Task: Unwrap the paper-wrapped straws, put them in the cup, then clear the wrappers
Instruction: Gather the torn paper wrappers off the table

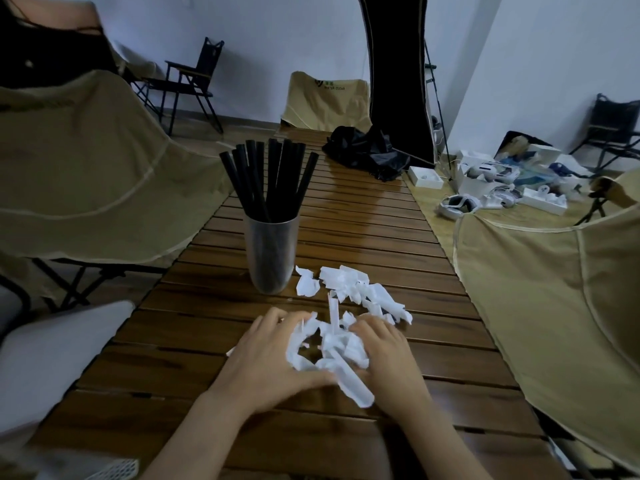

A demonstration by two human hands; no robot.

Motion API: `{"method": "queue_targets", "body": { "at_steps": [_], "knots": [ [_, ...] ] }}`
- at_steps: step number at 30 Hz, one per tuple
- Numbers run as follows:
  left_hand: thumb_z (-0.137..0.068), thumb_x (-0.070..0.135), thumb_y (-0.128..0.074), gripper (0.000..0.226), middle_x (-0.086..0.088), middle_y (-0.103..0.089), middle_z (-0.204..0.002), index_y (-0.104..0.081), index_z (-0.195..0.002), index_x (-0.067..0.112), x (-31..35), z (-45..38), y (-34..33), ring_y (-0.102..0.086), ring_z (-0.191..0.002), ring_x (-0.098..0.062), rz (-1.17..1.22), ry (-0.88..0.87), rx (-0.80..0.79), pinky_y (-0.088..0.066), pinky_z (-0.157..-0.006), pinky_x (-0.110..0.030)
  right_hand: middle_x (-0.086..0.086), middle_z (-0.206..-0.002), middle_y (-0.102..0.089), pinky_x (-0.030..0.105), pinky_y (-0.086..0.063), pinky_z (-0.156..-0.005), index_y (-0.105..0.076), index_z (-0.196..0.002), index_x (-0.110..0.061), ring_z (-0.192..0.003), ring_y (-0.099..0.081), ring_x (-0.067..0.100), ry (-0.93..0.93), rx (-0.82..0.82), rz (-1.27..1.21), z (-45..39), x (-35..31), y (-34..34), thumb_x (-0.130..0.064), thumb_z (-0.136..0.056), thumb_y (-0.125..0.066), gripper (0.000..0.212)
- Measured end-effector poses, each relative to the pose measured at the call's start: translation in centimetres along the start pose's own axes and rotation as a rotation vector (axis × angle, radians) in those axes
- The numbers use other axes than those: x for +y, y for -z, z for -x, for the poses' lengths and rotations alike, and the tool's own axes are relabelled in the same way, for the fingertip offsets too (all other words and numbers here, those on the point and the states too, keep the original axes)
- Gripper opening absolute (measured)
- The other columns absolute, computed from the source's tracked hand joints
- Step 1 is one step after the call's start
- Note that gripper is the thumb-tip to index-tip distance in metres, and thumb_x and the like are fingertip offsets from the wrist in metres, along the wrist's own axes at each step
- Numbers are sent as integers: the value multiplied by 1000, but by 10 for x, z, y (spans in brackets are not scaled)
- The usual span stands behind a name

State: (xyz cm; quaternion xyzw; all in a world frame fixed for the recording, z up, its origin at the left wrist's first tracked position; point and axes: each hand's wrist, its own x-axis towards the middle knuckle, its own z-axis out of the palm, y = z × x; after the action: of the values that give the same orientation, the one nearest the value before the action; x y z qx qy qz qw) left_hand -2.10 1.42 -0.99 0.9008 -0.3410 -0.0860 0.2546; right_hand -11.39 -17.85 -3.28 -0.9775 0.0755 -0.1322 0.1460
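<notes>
My left hand and right hand curl around a white wrapper pile; black straws fill the cup. The far chair reads "WATER CLEAR".

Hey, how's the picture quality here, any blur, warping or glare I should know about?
Head view: dim, bluish light; wide-angle warping bows the dark panel and the table edges; the corners darken; the bottom-left corner is smeared; the wrappers between the left hand and right hand look washed out; a soft sheen lies on the far slats.
</notes>
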Motion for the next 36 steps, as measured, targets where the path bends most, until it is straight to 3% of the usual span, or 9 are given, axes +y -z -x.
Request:
{"method": "queue_targets", "body": {
  "at_steps": [4, 9, 12, 15, 21, 24, 27, 33, 36],
  "knots": [
    [-48, 87, -60, 105, 23, -26, -134, -19, -139, 54, 0, 2, -3, -29, -124, -3, -65, -5, 9, -40, -100, -29, -12, -114, -46, 25, -42, -88, -53, -107, -28, -104, -41, 11, -36, 60, -19, -2, -2, -2, -48, -83, -60, 33],
    [-81, 63, -58, 47, 19, -41, -113, -43, -121, 45, -2, -8, -22, -41, -107, -2, -80, -12, 254, -43, -83, -18, -11, -113, -50, 24, -43, -87, -56, -109, -26, -104, -42, 12, -80, 103, -22, -3, -3, -2, -32, -85, -63, 26],
    [-92, 48, -51, 31, 15, -46, -113, -47, -121, 37, -2, -13, -26, -42, -103, -1, -115, 27, 330, -41, -78, -15, -10, -126, -50, 26, -42, -95, -47, -125, -26, -115, -42, 13, -119, 98, -48, -4, -4, -1, -24, -86, -63, 42],
    [-94, 40, -52, 35, 13, -50, -119, -46, -128, 32, 1, -17, -28, -46, -108, -4, -99, 72, 368, -45, -81, -15, -7, -129, -49, 26, -42, -97, -46, -131, -25, -117, -42, 13, -155, 112, -54, -6, -4, -2, -23, -86, -62, 47],
    [-89, 29, -63, 68, 12, -44, -135, -27, -143, 49, 2, -21, -29, -48, -121, -9, -98, 83, 336, -53, -89, -22, -5, -108, -45, 19, -46, -70, -62, -81, -14, -87, -53, 11, -156, 215, -98, -9, 0, -8, -15, -78, -67, 6],
    [-87, 25, -67, 53, 15, -40, -138, -49, -131, 48, 2, -20, -28, -44, -121, -7, -148, 22, 325, -50, -93, -20, 2, -132, -46, 19, -45, -83, -64, -89, -13, -107, -53, 15, -132, 222, -69, -8, 2, -10, -10, -76, -69, 15],
    [-86, 21, -68, 31, 16, -44, -138, -65, -111, 40, 3, -19, -29, -41, -125, -6, -155, 14, 345, -44, -97, -19, -1, -126, -53, 21, -40, -91, -65, -103, -13, -117, -44, 16, -127, 224, -53, -9, 1, -10, -11, -82, -64, 22],
    [-86, 24, -66, 29, 14, -57, -125, -60, -111, 37, 1, -19, -28, -49, -117, -5, -125, 6, 358, -45, -97, -17, -6, -105, -54, 23, -48, -77, -63, -102, -18, -98, -50, 12, -140, 193, -88, -10, -1, -9, -9, -84, -59, 21],
    [-89, 27, -63, 48, 13, -51, -135, -48, -132, 40, 4, -21, -29, -45, -124, -7, -145, 4, 335, -43, -102, -21, -7, -97, -54, 19, -40, -68, -62, -96, -19, -88, -50, 12, -121, 217, -80, -9, -2, -7, -3, -82, -59, 22]
  ]
}}
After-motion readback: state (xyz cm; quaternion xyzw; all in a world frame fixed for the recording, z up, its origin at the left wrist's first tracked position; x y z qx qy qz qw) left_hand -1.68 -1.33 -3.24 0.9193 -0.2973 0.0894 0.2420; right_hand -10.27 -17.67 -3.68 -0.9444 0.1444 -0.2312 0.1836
